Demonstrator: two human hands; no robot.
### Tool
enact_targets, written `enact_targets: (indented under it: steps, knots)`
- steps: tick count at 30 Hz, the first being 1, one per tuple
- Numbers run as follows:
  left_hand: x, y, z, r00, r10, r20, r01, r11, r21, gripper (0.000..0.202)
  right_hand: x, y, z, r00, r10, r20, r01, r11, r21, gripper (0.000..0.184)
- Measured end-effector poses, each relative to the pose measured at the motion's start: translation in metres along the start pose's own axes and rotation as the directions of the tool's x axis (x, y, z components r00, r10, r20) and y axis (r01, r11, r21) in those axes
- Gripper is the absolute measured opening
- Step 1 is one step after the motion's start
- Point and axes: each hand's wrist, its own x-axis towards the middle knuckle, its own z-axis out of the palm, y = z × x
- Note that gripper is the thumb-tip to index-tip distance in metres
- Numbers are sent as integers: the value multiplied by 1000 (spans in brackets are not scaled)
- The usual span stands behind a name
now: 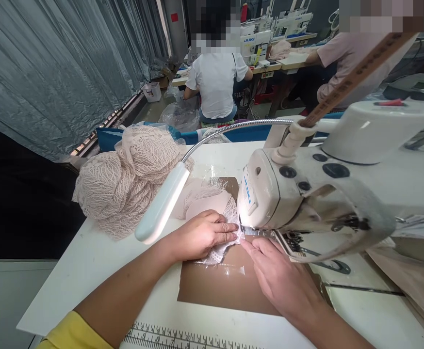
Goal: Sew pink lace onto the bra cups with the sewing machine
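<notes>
A piece of pale lace fabric (230, 211) lies under the head of the white sewing machine (261, 194). My left hand (204, 235) rests on it from the left, fingers together and pressing the lace close to the needle area. From the right, my right hand (273, 266) holds the lace edge between closed fingers just in front of the presser foot, its thumb partly hidden. The two hands' fingertips nearly meet there. Beneath the lace is a brown sheet (215, 286) with shiny clear tape on the white table (106, 276).
A heap of beige lace (124, 179) sits on the left of the table. A lamp (163, 203) on a bent metal neck hangs over my left forearm. A ruler tape (175, 337) runs along the front edge. Two people (217, 82) sit at machines ahead.
</notes>
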Motion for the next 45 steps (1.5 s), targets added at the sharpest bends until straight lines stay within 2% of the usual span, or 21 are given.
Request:
enact_targets:
  steps: [8, 17, 24, 29, 34, 39, 43, 45]
  knots:
    - [1, -3, 2, 998, -27, -65, 25, 999, -30, 39, 2, -1, 2, 999, 44, -9, -45, 995, -94, 52]
    - [1, -6, 0, 997, -53, -56, 49, 996, -70, 49, 1, -3, 4, 999, 47, 8, -46, 989, -142, 54]
    - [0, -6, 3, 996, -77, -43, 75, 996, -54, 55, 2, 0, 4, 998, 64, -1, -64, 993, -94, 50]
    - [-2, -6, 7, 995, -68, -77, 69, 998, 3, 49, 4, 1, 3, 997, 73, -31, -74, 996, -50, 45]
    - [-3, -3, 5, 989, -107, -98, 112, 993, 43, 42, 6, 2, 3, 996, 59, -64, -61, 998, -28, 42]
    - [0, 13, -9, 968, -250, -34, 252, 957, 144, 38, 4, 3, 4, 995, 71, -68, -71, 997, -3, 41]
    - [2, 34, -22, 920, -385, 76, 365, 910, 196, 45, 3, 3, 0, 995, 87, -55, -85, 995, 41, 42]
    - [2, 43, -27, 903, -410, 126, 382, 902, 200, 41, 4, 3, -3, 997, 70, -38, -67, 994, 89, 42]
